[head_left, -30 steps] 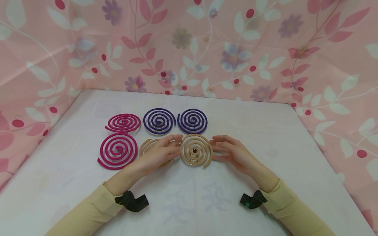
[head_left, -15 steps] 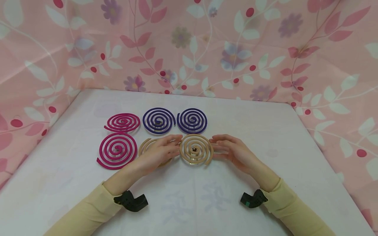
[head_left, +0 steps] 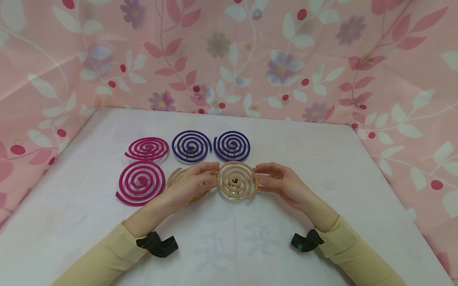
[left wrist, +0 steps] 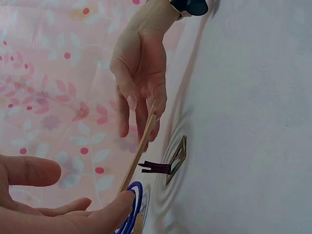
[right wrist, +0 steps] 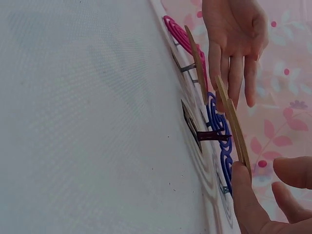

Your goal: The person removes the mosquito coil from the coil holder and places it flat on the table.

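A tan mosquito coil [head_left: 237,162] lies level between my two hands, over a small metal stand [left wrist: 156,167] with a flat base. In the left wrist view the coil [left wrist: 139,153] appears edge-on, close to the stand's prongs; whether they touch, I cannot tell. My left hand [head_left: 191,180] touches the coil's left edge with extended fingers, its thumb apart. At the right edge, my right hand [head_left: 286,184] touches it with a fingertip, its thumb also apart in the right wrist view. Beneath my left hand and partly hidden, another tan coil [head_left: 169,180] sits on a stand.
Two purple coils [head_left: 191,147] stand behind the tan ones. Farther left are two pink coils [head_left: 142,182], one behind the other. All are on a white-covered table [head_left: 322,159], with a pink floral cloth [head_left: 229,55] hanging at the back and sides.
The tan coil between my hands has shifted slightly, its loose outer end now a little higher. More of the stand's base shows below it. My hands stay nearly in place.
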A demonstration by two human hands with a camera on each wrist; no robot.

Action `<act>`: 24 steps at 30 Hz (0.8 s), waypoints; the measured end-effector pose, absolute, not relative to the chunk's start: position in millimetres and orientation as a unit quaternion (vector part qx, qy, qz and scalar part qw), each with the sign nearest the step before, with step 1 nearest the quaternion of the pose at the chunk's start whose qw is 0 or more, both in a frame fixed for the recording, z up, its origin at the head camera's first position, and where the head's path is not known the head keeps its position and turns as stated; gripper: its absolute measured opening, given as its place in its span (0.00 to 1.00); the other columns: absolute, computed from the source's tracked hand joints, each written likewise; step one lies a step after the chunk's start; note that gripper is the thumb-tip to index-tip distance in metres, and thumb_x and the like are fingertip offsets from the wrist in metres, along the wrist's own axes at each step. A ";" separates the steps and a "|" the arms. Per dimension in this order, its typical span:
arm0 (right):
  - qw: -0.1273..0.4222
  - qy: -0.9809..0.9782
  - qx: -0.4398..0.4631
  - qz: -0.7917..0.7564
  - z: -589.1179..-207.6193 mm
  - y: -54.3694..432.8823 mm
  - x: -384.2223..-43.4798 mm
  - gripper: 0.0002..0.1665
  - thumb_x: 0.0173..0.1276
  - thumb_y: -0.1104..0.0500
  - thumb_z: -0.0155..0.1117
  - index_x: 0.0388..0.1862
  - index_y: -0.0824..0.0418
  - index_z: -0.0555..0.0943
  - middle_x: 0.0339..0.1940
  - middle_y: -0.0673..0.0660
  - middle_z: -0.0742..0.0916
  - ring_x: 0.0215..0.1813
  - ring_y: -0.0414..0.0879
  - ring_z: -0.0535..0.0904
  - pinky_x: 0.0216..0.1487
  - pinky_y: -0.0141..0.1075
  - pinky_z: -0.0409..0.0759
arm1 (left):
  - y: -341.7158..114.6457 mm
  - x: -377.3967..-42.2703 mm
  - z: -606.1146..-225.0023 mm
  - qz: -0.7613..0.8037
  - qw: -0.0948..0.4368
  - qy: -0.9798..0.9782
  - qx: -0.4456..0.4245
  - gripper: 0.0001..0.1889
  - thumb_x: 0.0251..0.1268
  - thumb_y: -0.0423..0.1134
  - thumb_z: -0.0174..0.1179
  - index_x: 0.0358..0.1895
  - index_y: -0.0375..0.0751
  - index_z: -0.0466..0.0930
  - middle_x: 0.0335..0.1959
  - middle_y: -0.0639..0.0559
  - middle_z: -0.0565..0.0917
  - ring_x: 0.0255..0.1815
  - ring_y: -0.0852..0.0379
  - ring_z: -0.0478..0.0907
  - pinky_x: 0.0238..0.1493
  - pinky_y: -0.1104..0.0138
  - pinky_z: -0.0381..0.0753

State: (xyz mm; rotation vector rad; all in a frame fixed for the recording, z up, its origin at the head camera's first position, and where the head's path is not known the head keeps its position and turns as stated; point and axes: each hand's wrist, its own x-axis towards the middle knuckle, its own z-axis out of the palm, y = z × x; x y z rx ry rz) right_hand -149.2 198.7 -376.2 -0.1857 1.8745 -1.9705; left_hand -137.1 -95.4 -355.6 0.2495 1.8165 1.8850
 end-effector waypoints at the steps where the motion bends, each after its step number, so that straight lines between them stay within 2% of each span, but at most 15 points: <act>1: 0.206 0.673 -0.064 -0.707 -376.5 198.8 -149.3 0.27 0.69 0.72 0.60 0.66 0.75 0.69 0.60 0.63 0.80 0.57 0.48 0.82 0.58 0.48 0.83 | -95.7 -137.1 -355.3 0.692 0.252 0.670 0.092 0.29 0.76 0.32 0.44 0.76 0.26 0.53 0.78 0.33 0.57 0.78 0.39 0.58 0.73 0.51 0.65; 14: 0.213 0.655 -0.042 -0.724 -377.3 200.8 -151.9 0.28 0.68 0.71 0.62 0.66 0.75 0.68 0.54 0.57 0.83 0.53 0.46 0.84 0.56 0.44 0.84 | -96.0 -137.6 -351.6 0.713 0.246 0.654 0.063 0.28 0.77 0.32 0.45 0.76 0.28 0.54 0.76 0.34 0.61 0.76 0.39 0.62 0.69 0.54 0.71; 24: 0.213 0.640 -0.032 -0.738 -380.8 204.3 -153.5 0.29 0.67 0.75 0.61 0.66 0.76 0.68 0.52 0.55 0.85 0.50 0.45 0.85 0.53 0.42 0.85 | -94.6 -137.5 -353.6 0.739 0.256 0.622 0.046 0.28 0.76 0.31 0.44 0.75 0.25 0.52 0.75 0.32 0.61 0.75 0.38 0.62 0.70 0.54 0.71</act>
